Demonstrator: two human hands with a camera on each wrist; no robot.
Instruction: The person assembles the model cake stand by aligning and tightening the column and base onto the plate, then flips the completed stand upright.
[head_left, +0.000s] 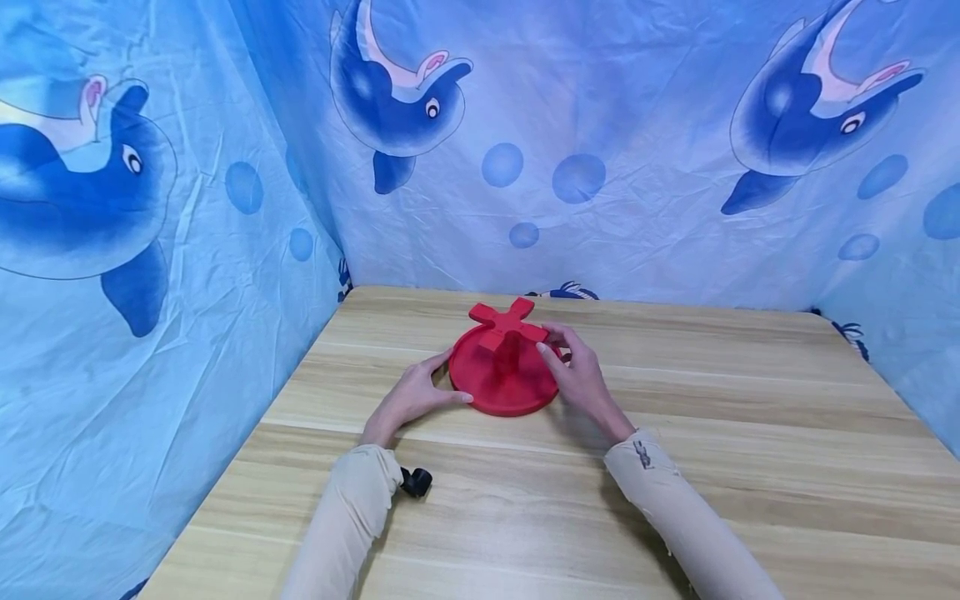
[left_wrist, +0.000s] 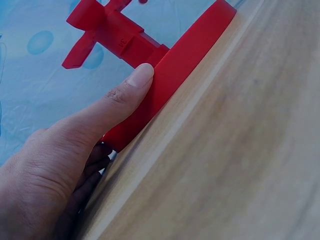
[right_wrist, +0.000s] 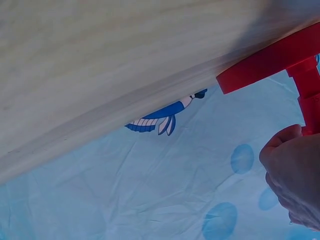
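A red round base [head_left: 510, 400] with a raised rim sits on the wooden table. From its middle rises a red post [left_wrist: 131, 44], topped by a red four-armed cross piece [head_left: 510, 321]. My left hand [head_left: 414, 393] holds the base's rim at the left, thumb on the near side and fingers round the far side, partly hidden. At the right, my right hand [head_left: 581, 371] has its thumb and fingers at the right arm of the cross piece, above the base. In the right wrist view its curled fingers [right_wrist: 295, 165] hide that arm.
The wooden table [head_left: 712, 400] extends on all sides of the red piece. Blue cloth walls [head_left: 645, 242] printed with dolphins stand behind and at both sides. A small black device [head_left: 417, 482] is at the left sleeve's cuff.
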